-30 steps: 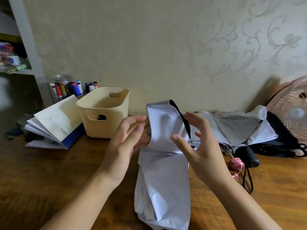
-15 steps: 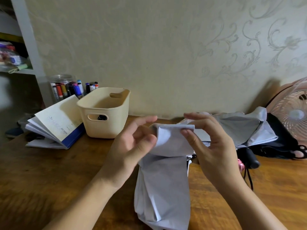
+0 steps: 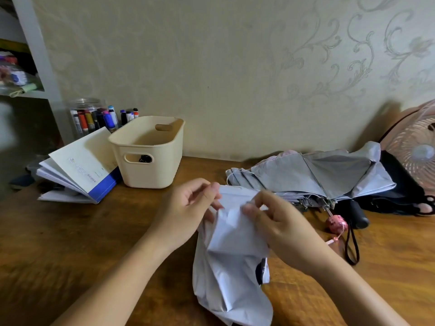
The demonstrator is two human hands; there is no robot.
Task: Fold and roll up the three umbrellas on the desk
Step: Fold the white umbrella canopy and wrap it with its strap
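A pale lavender umbrella (image 3: 231, 267) lies lengthwise on the wooden desk (image 3: 70, 243) in front of me, its fabric loose and crumpled. My left hand (image 3: 188, 210) pinches the cloth's top left edge. My right hand (image 3: 277, 222) grips the folded top flap from the right. A second umbrella (image 3: 313, 177) with a grey lining lies unfolded behind, its pink handle (image 3: 336, 223) pointing toward me. A black umbrella (image 3: 395, 184) lies at the right, its handle (image 3: 355, 212) and wrist loop on the desk.
A cream plastic bin (image 3: 148, 151) stands at the back left of the desk. An open book (image 3: 80, 168) leans beside it, with a jar of markers (image 3: 94, 116) behind. A pink fan (image 3: 416, 147) stands at the far right, and a shelf (image 3: 21, 90) rises at left.
The upright fabric flap has been folded down over the umbrella. Both hands have dropped lower and now bunch the cloth together.
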